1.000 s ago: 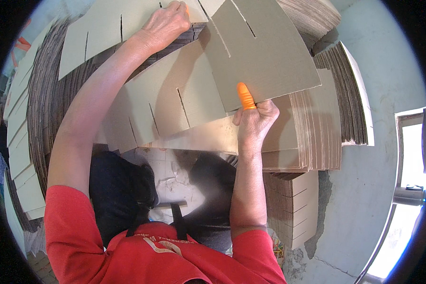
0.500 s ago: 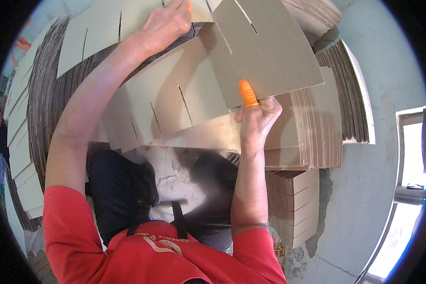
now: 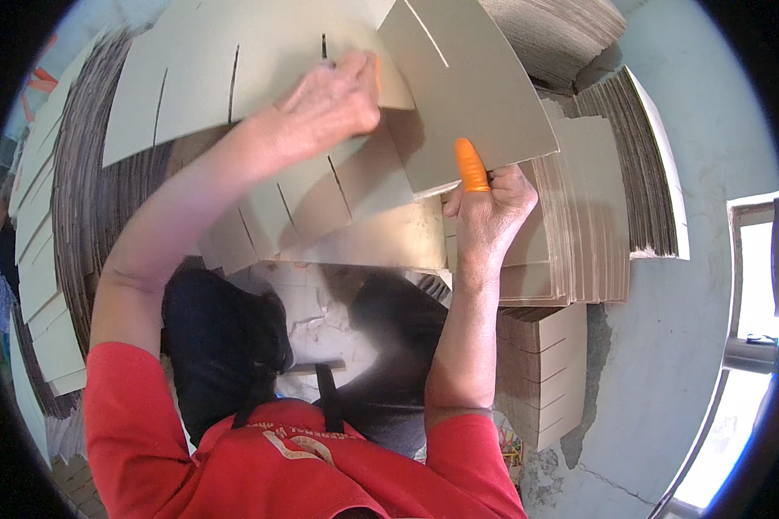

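My left hand [image 3: 331,102], fingers closed, pinches the near edge of a slotted cardboard sheet [image 3: 195,73] that spans the upper left. An orange finger cot shows on a fingertip of that hand. My right hand [image 3: 493,208] is closed on the lower edge of a raised cardboard panel [image 3: 472,95] with one long slit; an orange finger cot [image 3: 470,164] covers its thumb. Between my forearms lies another slotted cardboard sheet [image 3: 312,195], partly shaded by my left arm and meeting the raised panel along its right side.
Stacks of cardboard stand on the left [image 3: 86,173], at the right [image 3: 580,216] and farther right by the wall [image 3: 645,164]. A lower slotted stack [image 3: 550,372] sits below the right one. My dark-trousered legs [image 3: 225,346] are under the work.
My left hand has come nearer and rightward, drawing the upper slotted sheet with it over the lower one. My right hand has shifted slightly right, and the raised panel has tilted left.
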The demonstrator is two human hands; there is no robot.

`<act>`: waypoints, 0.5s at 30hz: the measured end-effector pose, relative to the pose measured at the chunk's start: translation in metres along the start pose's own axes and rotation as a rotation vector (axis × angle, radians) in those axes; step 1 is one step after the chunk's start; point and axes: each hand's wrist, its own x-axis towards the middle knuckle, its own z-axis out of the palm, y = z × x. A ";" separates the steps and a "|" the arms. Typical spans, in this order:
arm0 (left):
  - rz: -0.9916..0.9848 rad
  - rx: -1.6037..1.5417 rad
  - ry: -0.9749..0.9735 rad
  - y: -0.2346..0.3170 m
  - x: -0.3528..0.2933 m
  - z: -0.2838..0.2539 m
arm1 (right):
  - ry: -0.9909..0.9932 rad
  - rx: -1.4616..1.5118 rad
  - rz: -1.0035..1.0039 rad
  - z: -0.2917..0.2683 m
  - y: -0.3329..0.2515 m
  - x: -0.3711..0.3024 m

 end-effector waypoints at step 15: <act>-0.495 -0.280 0.287 -0.043 0.016 0.038 | 0.089 0.115 0.040 0.013 0.027 0.000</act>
